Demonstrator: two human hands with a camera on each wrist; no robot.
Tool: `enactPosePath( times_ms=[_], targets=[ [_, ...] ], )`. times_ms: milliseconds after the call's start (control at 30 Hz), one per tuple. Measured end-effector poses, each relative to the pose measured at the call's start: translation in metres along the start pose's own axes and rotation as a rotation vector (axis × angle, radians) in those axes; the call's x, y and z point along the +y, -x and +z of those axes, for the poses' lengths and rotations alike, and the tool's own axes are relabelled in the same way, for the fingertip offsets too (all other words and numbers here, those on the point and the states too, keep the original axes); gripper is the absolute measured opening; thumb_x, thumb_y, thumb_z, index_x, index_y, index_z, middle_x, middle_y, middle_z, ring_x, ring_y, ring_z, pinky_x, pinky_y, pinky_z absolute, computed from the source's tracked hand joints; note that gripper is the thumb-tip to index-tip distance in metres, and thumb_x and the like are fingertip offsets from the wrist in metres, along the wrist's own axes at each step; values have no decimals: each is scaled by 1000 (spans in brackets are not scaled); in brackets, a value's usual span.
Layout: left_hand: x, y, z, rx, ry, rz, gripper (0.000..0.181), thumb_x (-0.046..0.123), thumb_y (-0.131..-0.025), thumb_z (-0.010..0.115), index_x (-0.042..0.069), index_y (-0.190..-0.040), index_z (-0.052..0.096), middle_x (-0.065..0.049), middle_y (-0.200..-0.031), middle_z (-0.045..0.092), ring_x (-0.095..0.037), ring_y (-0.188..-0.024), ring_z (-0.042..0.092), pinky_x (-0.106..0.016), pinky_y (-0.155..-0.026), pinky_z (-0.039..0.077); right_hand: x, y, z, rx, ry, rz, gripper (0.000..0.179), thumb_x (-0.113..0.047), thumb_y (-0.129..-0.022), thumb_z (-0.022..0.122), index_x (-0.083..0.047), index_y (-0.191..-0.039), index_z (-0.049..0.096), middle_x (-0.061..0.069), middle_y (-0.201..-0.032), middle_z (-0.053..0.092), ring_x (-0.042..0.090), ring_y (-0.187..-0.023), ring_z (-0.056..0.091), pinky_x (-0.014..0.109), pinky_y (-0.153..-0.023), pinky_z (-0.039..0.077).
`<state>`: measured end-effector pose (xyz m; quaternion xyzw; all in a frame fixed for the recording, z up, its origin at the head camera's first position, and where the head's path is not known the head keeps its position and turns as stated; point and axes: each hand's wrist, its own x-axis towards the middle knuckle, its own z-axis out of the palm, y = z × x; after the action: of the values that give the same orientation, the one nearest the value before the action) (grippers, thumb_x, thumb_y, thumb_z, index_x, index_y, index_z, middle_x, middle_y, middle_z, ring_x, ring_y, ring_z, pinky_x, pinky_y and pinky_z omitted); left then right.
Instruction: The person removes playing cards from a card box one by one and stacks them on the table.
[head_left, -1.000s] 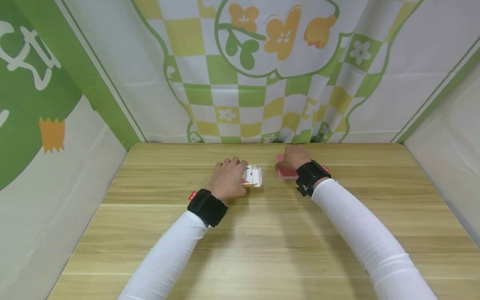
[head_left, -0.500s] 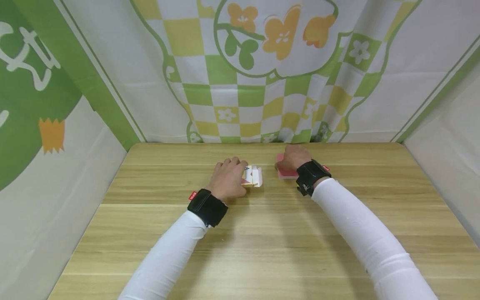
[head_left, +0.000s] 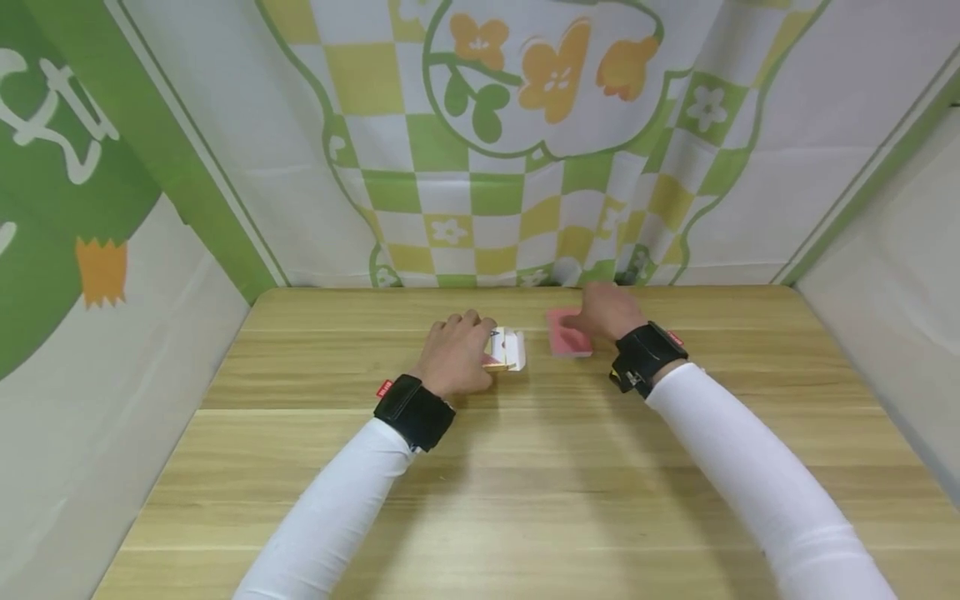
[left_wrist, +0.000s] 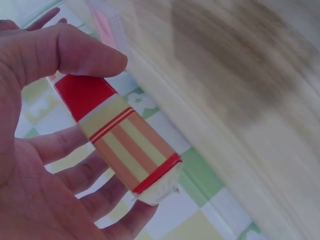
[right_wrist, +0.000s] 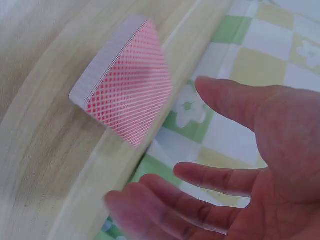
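My left hand [head_left: 455, 358] holds a card box [left_wrist: 127, 142] between thumb and fingers; its side is red, cream and orange-striped. In the head view the white flap end of the box [head_left: 514, 350] points right, and the hand covers the rest. To the right a squared-up deck of playing cards [head_left: 564, 337] lies on the table, backs up in a red and white pattern. My right hand [head_left: 606, 312] is just right of the deck. The right wrist view shows this deck [right_wrist: 132, 82] apart from the hand, whose thumb and fingers are spread with nothing between them.
The wooden table [head_left: 480, 483] reaches back to a hanging cloth [head_left: 450, 192] with green and yellow checks and flowers. Printed cloth [head_left: 67, 208] also stands along the left side, and a pale wall [head_left: 892, 200] along the right.
My right hand has let go of the deck and moved slightly right, leaving more of the deck uncovered. The left hand and the card box have stayed in place.
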<state>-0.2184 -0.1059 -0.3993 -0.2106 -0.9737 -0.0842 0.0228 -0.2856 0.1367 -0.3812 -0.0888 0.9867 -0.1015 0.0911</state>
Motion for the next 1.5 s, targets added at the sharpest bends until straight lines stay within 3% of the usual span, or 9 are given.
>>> enactPosePath(
  times_ms=[133,233,467,667,1067,1500],
  targets=[
    [2,-3,-1,23,-11,13,63,17,-56,60,12,-119,54,-4,-103,51,-24,-93,48,-47,-85,36,-3,10,-1,81,-42,-57,47,-52,-79,60,-7,-94,63,9,-93,62,24,-76,58,40,-60,45],
    [5,-5,-2,32,-22,18,63,17,-57,60,11,-119,54,-5,-104,51,-26,-95,48,-47,-87,35,-11,16,0,132,-129,-141,45,-47,-81,60,-9,-106,63,4,-91,64,19,-73,59,35,-59,45],
    [11,-8,-3,23,-63,8,64,20,-59,64,11,-121,52,-5,-107,51,-26,-98,48,-47,-89,34,-27,28,11,144,-423,-410,17,-26,-84,62,-13,-95,67,-5,-76,60,12,-64,56,28,-59,44],
    [12,-8,0,49,-59,19,65,20,-59,67,10,-121,52,-6,-107,51,-27,-99,48,-48,-89,34,-36,30,24,141,-483,-530,12,-16,-82,64,-12,-91,69,-7,-78,63,12,-67,55,27,-60,44],
    [13,-9,1,83,-43,35,63,19,-59,68,11,-119,52,-7,-108,50,-28,-99,48,-49,-91,34,-40,28,37,123,-487,-446,9,-27,-82,64,-20,-80,69,-9,-71,61,11,-61,55,28,-57,43],
    [15,-8,1,86,-41,43,63,21,-60,68,11,-120,51,-6,-108,50,-27,-99,48,-49,-92,33,-42,25,41,32,-547,-340,18,-27,-83,63,-14,-71,66,-4,-66,60,12,-54,46,25,-51,36]
  ],
)
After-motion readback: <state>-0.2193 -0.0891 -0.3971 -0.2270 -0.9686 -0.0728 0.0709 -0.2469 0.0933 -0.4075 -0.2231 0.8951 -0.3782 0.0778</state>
